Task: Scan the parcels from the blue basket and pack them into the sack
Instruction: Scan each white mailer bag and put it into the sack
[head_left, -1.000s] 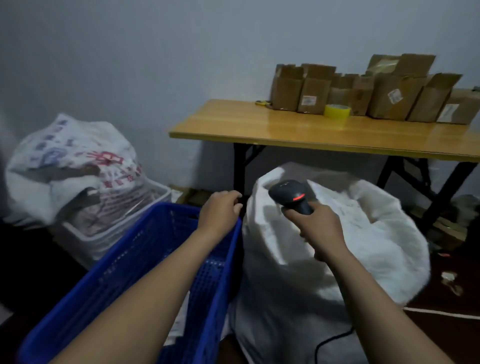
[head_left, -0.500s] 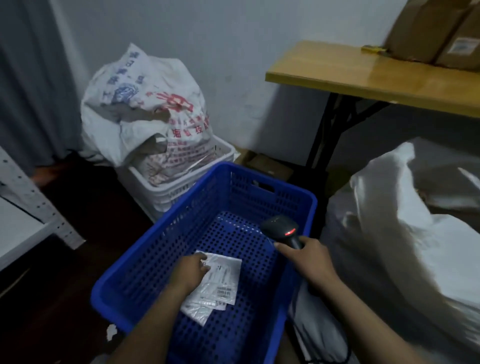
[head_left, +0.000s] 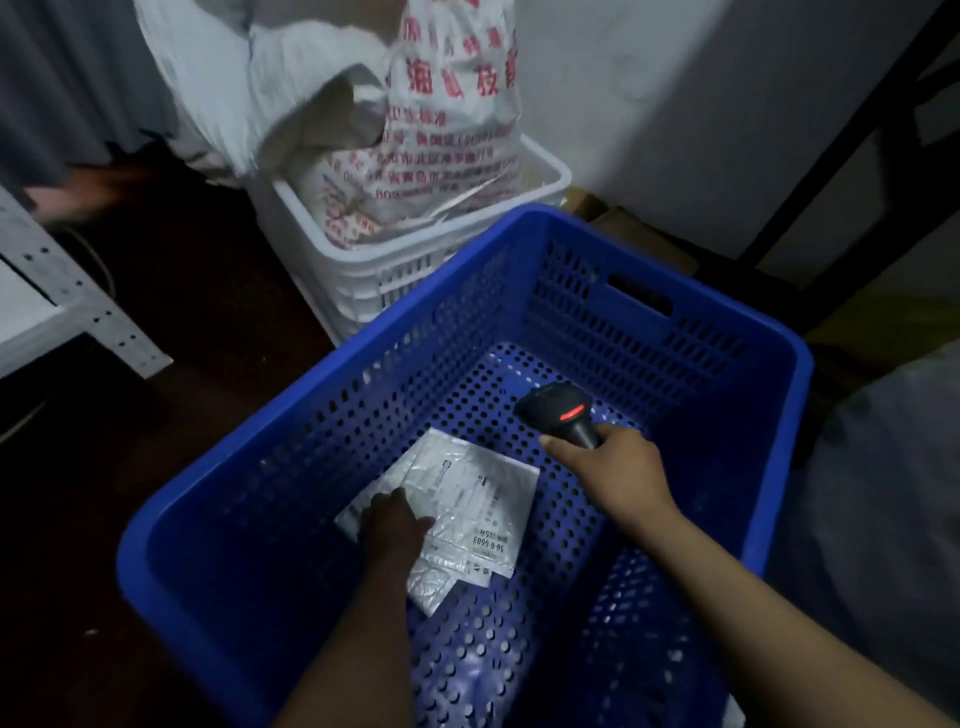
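Left hand (head_left: 395, 525) moved off rim onto white plastic parcel (head_left: 467, 499) in blue perforated basket (head_left: 727, 322), grip unclear; right hand (head_left: 618, 467) clutches black handheld scanner (head_left: 558, 410) just far-right of it, so scan likely next.

Parcel (head_left: 467, 509) on basket (head_left: 727, 312) floor; crate (head_left: 415, 254) behind basket, bag (head_left: 447, 130) in crate; sack (head_left: 883, 493) right of basket.

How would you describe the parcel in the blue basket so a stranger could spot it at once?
Find the blue basket in front of the white basket. On its perforated floor lies a flat silvery-white parcel under the left hand. Unlike the black scanner in the right hand, it is pale, crinkled and carries a printed label.
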